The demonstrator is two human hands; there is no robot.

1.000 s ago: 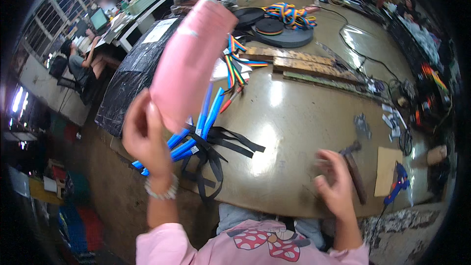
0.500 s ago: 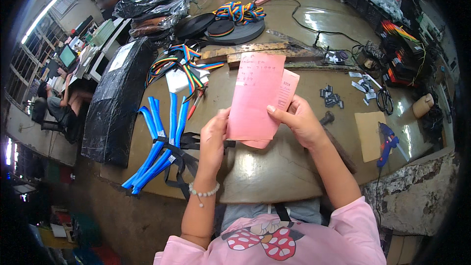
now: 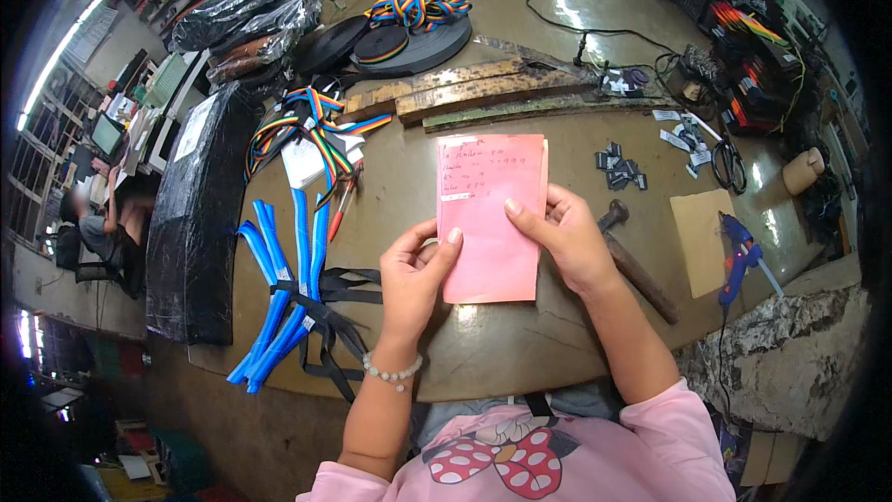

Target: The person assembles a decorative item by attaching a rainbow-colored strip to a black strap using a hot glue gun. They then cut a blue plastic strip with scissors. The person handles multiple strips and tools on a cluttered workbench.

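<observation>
Clamping pink handwritten paper (image 3: 492,256) over near middle of worktable (image 3: 548,349) between thumb and fingers of left hand (image 3: 409,270) at left edge and right hand (image 3: 569,237) at right edge. Cannot see fingertips behind; can glimpse only paler sliver (image 3: 545,153) at right. Cannot trace black straps (image 3: 353,297) past left hand

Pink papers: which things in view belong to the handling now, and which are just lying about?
In use:
- pink papers, held between left hand and right hand

Apparently lying about:
- hammer
- blue glue gun
- blue strips
- striped webbing
</observation>
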